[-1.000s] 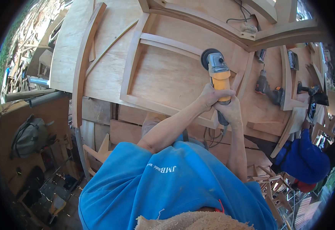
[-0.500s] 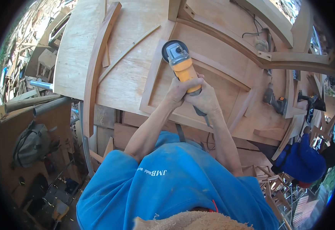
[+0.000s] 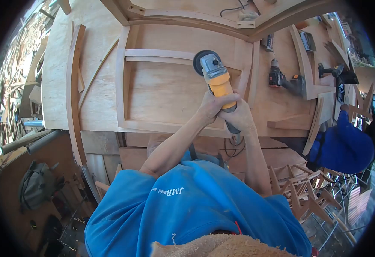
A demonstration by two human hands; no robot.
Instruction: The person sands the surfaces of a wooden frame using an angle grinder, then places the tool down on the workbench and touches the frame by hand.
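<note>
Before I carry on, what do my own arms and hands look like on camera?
Your left hand and right hand show no gloves, and no watch shows at either wrist. The forearms are bare up to the loose, bright blue sleeves of a shirt, which has white lettering beginning "JMB" on the chest.

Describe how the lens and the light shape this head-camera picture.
Head view: black surrounds the rounded image; the worktable's left edge looks bowed, probably by the wide lens; daylight pales the scrap wood; the bag sits in dim shade; the grinder looks fairly sharp.
</note>
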